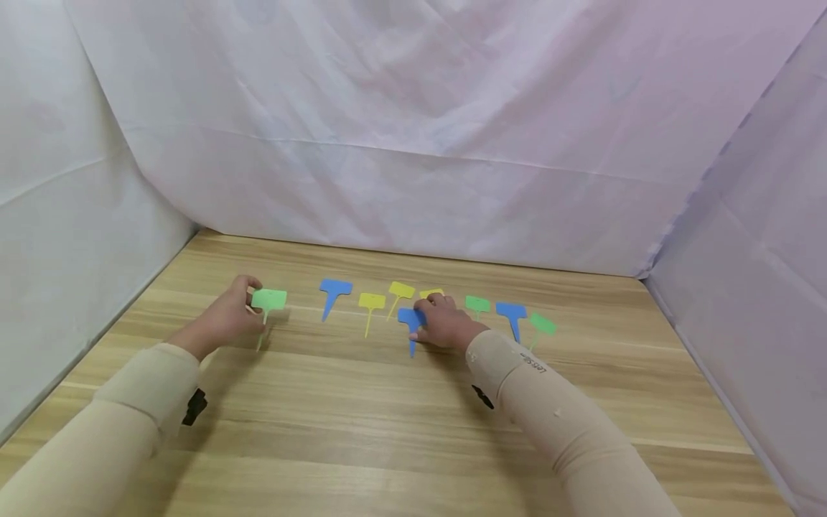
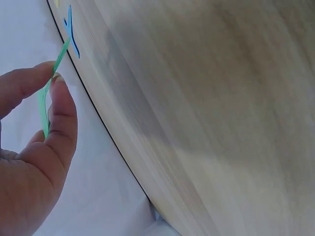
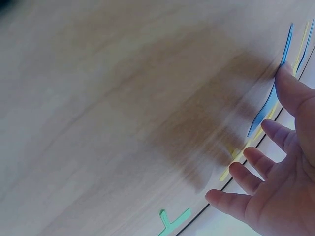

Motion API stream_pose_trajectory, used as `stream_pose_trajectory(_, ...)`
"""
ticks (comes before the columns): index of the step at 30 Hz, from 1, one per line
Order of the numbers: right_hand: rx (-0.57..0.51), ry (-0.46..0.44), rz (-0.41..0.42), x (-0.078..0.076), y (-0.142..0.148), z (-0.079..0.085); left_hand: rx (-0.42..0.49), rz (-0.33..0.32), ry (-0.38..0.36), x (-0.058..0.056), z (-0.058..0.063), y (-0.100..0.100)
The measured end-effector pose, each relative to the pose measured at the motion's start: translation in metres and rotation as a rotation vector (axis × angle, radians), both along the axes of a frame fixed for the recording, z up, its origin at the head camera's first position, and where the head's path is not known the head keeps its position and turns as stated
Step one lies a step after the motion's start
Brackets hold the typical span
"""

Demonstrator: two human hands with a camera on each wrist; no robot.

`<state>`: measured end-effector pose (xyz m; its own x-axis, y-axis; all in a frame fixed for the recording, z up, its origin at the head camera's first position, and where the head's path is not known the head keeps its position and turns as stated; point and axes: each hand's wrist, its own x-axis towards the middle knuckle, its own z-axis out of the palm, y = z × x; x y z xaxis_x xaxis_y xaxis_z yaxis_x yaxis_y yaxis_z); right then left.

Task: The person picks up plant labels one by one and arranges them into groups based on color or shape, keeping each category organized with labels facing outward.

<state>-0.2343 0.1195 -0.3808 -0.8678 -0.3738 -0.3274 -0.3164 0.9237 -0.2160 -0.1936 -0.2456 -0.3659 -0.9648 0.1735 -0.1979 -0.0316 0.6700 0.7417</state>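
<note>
My left hand (image 1: 227, 314) pinches a light green T-shaped plant label (image 1: 269, 299) between thumb and fingertips, raised over the left of the table. The left wrist view shows that green label almost edge-on, its stake pointing away. Near the middle, the right hand (image 1: 446, 321) has thumb and index finger at a blue T-shaped plant label (image 1: 411, 317). Its thumb touches the label in the right wrist view, where the other fingers (image 3: 227, 200) are spread. A yellow label (image 1: 431, 294) is partly hidden behind this hand.
Left of the right hand lie a blue label (image 1: 335, 287) and two yellow labels (image 1: 372, 301). To its right are a green label (image 1: 477, 304), another blue label (image 1: 512, 311) and another green one (image 1: 543, 323). White cloth (image 1: 413, 194) encloses the wooden table (image 1: 362, 431).
</note>
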Motion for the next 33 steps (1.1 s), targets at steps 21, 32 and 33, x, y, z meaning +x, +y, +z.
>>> stream_pose_trajectory(21, -0.024, -0.011, -0.013, 0.002, 0.0, 0.002, 0.061, -0.078, -0.074, 0.023, 0.004, 0.002)
stream_pose_trajectory(32, -0.028, -0.011, -0.006, 0.001, 0.002, 0.0, 0.03, -0.084, -0.073, 0.032, -0.001, 0.003)
stream_pose_trajectory(33, -0.025, -0.007, -0.001, 0.0, 0.002, -0.001, 0.022, -0.084, -0.073, 0.032, -0.001, 0.002)
